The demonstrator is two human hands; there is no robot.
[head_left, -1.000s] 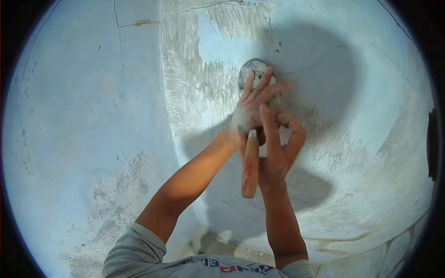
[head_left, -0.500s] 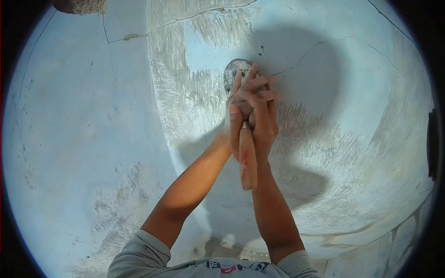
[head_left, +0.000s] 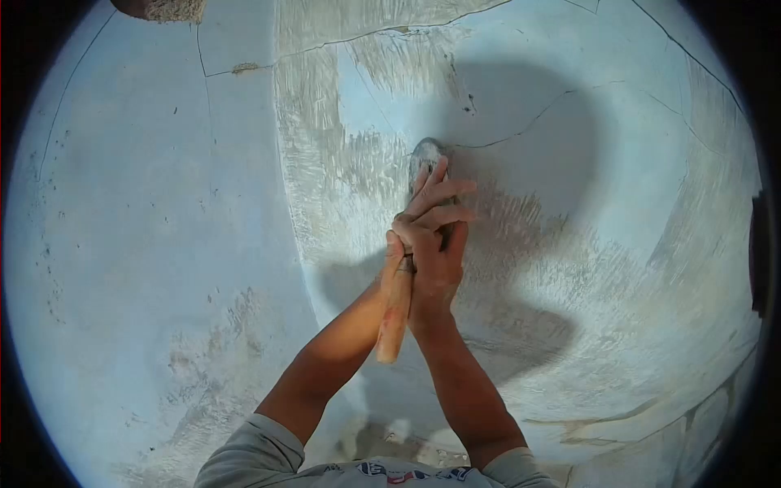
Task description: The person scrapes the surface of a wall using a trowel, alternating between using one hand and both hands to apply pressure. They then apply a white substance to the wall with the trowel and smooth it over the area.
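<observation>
A hand tool with a wooden handle (head_left: pixel 394 321) and a grey, worn metal blade (head_left: pixel 426 152) lies against the pale blue, scraped wall (head_left: pixel 521 122). My left hand (head_left: pixel 394 248) is closed on the tool near the top of the handle, with fingers reaching up along the blade. Crossing over it, my right hand (head_left: pixel 439 236) presses on the tool and on the left fingers. The handle end points down toward my body, tilted slightly left. The hands hide much of the blade.
Thin cracks (head_left: pixel 521 132) run across the wall. A brown, rough-edged hole or object (head_left: pixel 167 8) shows at the top left. A dark object (head_left: pixel 758 252) stands at the far right edge. Shadows of my arms and head fall on the wall.
Both hands and the tool have moved down the wall. The handle end has swung left and lower. The view has shifted slightly.
</observation>
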